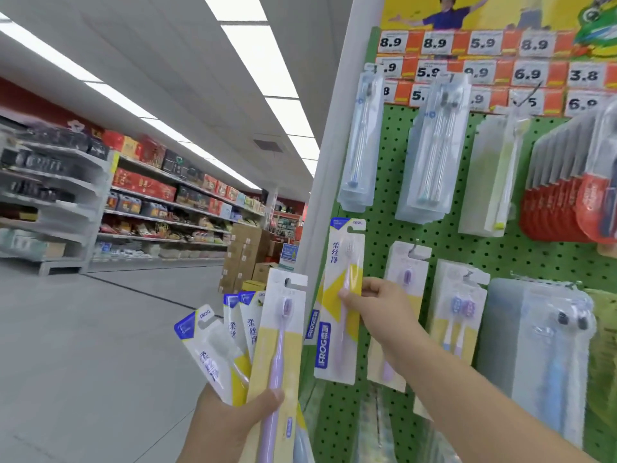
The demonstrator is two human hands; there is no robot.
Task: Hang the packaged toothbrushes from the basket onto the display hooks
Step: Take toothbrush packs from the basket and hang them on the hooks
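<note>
My right hand (377, 305) pinches one packaged toothbrush (340, 279), a white, blue and yellow card with a pale purple brush, held upright against the left edge of the green pegboard (444, 248). My left hand (233, 419) grips a fan of several packaged toothbrushes (263, 335) low at the centre; the front one has a purple brush on a yellow card. Other packs hang on hooks across the board, among them a purple brush pack (405, 272) just right of my right hand. The basket is out of view.
Price tags (534, 45) line the board's top. Clear packs (360, 142) and red packs (561, 202) hang in the upper row. A white upright post (334, 162) edges the display. To the left are an open aisle floor, stocked shelves (150, 202) and stacked cardboard boxes (243, 259).
</note>
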